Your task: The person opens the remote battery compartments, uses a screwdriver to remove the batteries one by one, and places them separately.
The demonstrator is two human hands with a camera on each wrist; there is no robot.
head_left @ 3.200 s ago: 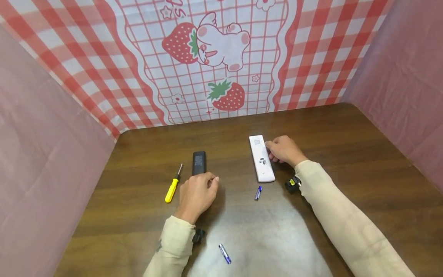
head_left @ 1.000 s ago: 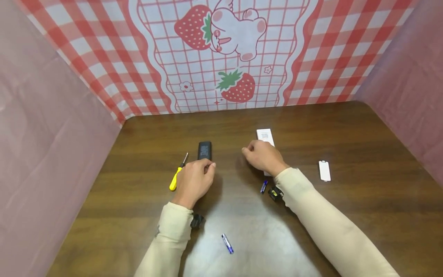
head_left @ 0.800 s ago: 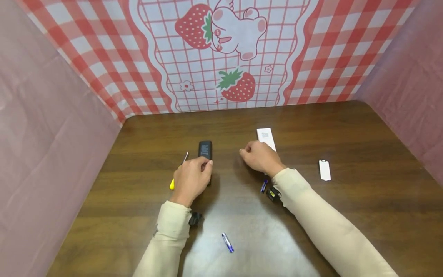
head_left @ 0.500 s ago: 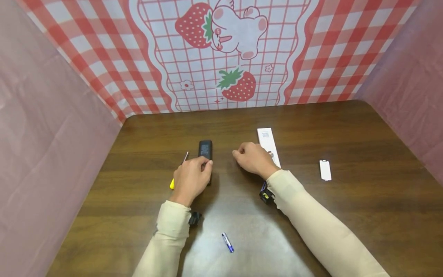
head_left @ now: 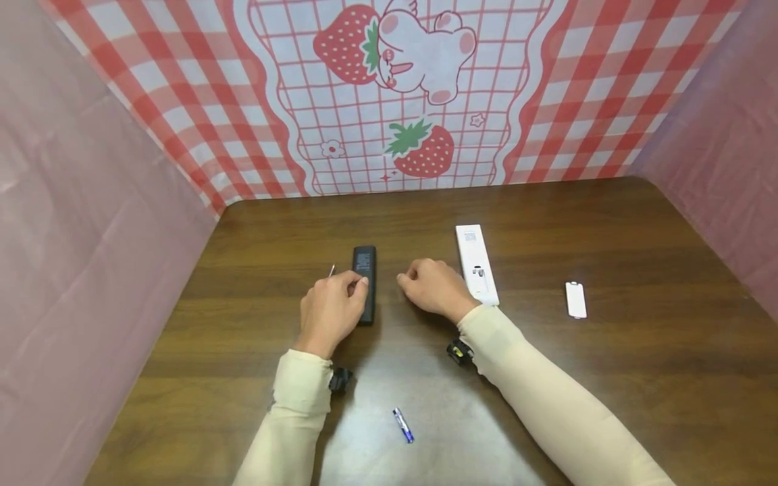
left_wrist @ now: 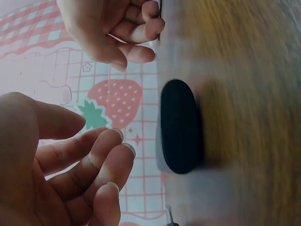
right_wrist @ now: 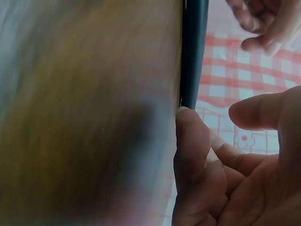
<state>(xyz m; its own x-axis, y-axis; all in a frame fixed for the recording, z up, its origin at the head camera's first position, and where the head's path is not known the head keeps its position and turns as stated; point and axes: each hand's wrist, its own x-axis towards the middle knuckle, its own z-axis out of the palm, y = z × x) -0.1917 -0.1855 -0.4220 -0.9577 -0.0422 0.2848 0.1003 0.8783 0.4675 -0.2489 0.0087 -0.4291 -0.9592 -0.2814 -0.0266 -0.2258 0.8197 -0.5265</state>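
My left hand (head_left: 333, 312) hovers with loosely curled fingers over the left edge of a black remote control (head_left: 365, 270), holding nothing. In the left wrist view, the rounded end of that remote stands apart from the fingers. My right hand (head_left: 433, 289), also loosely curled and holding nothing, is between the black remote and a white remote control (head_left: 468, 246). The white remote lies back up with its battery compartment uncovered. A screwdriver's metal tip (head_left: 331, 271) shows behind my left hand, which hides its yellow handle.
A white battery cover (head_left: 575, 300) lies on the wooden table (head_left: 656, 378) at the right. One small blue and silver battery (head_left: 403, 425) lies at the near middle. Pink cloth (head_left: 109, 223) flanks the table, and a checked strawberry cloth (head_left: 516, 101) hangs behind.
My right hand has come left across the white remote toward the black one. The battery cover now lies at the right. A second battery near the white remote is now hidden by the right wrist.
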